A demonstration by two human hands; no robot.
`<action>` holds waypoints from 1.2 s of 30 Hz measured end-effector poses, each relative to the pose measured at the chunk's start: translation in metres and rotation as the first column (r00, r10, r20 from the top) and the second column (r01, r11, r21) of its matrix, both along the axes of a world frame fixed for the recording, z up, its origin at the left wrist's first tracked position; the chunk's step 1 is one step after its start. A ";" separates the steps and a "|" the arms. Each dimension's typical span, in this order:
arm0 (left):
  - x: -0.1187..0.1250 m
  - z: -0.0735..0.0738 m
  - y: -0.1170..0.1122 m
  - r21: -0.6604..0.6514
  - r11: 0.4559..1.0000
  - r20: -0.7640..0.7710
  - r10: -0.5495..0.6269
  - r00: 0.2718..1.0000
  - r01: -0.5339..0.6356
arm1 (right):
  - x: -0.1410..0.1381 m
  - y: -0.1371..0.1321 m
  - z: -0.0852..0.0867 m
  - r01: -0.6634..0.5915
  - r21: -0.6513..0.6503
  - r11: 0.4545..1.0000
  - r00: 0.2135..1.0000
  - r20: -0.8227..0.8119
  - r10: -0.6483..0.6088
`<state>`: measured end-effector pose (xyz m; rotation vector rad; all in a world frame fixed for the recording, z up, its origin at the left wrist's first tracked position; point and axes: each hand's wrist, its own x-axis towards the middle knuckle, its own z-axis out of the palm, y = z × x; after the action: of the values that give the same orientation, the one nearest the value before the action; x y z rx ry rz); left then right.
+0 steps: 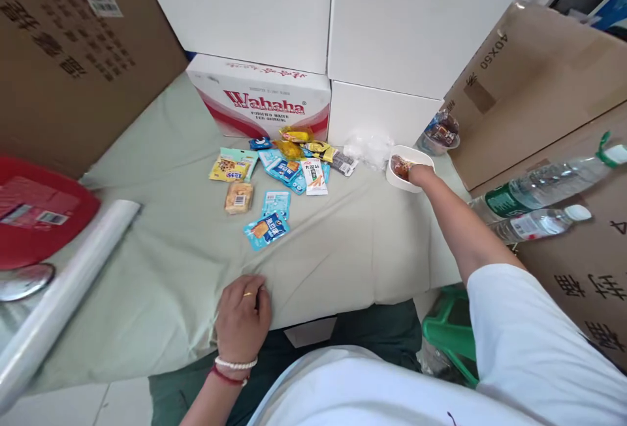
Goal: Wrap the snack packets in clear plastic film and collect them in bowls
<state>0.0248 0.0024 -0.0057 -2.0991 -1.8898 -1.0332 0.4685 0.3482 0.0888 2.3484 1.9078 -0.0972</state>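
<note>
My right hand (pixel 420 176) reaches into a small white oval tub (pixel 405 185) at the far right of the table. Its fingers meet a reddish-brown snack packet (pixel 400 166) there, though the fingertips are partly hidden. Near the table's front edge, my left hand (pixel 245 313) rests palm down on the cloth, fingers curled under and nothing seen in it. Beyond it lie two blue snack packets (pixel 267 229), a square biscuit pack (pixel 239 198) and a yellow-green pouch (pixel 230 166). A pile of snacks with a white packet (pixel 314 176) stretches towards the boxes.
A Wahaha carton (pixel 264 96) and white panels (pixel 382 27) wall off the back. Clear plastic (pixel 369 150) lies beside the tub, and a plastic cup (pixel 438 138) of packets stands behind it. Water bottles (pixel 539 194) are at right; a plastic roll (pixel 73 289) and red bag (pixel 44 210) at left.
</note>
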 end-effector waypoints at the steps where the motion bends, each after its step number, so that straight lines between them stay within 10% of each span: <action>1: 0.001 0.000 0.000 0.008 1.000 -0.020 -0.006 1.000 0.006 | -0.003 -0.001 0.000 0.029 0.013 0.999 0.999 0.023 -0.029; 5: 0.002 0.000 -0.001 0.043 0.999 -0.071 -0.024 0.997 0.027 | -0.012 -0.009 0.007 0.084 0.194 0.977 0.994 0.058 -0.097; 9: 0.003 0.000 -0.002 0.055 0.998 -0.086 -0.028 0.996 0.033 | -0.036 -0.016 0.008 -0.118 0.400 0.909 0.986 -0.064 0.156; 14: 0.004 0.000 -0.002 0.057 0.998 -0.094 -0.022 0.995 0.027 | -0.063 -0.010 0.013 -0.081 0.384 0.920 0.910 -0.348 0.225; 20: 0.005 0.001 -0.002 0.081 0.996 -0.109 -0.015 0.994 0.024 | -0.058 -0.006 0.063 0.128 0.224 0.966 0.516 -0.847 0.128; 26: 0.004 0.000 0.000 0.111 0.992 -0.068 -0.045 0.997 0.053 | -0.054 -0.076 0.099 0.030 0.142 0.989 -0.282 -0.948 0.145; 32: 0.013 0.008 -0.010 0.036 0.999 0.384 -0.016 0.923 0.003 | -0.077 -0.153 0.049 -0.040 0.201 0.979 -0.458 -0.874 0.161; 36: 0.041 0.037 -0.008 -0.279 0.936 0.863 0.146 0.484 0.216 | -0.118 -0.205 -0.005 -0.199 0.229 0.953 -0.349 -0.925 0.149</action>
<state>0.0658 -0.0060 0.0309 -1.8813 -2.6155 -2.2844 0.3504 0.1432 0.0837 1.4693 2.4076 -2.9670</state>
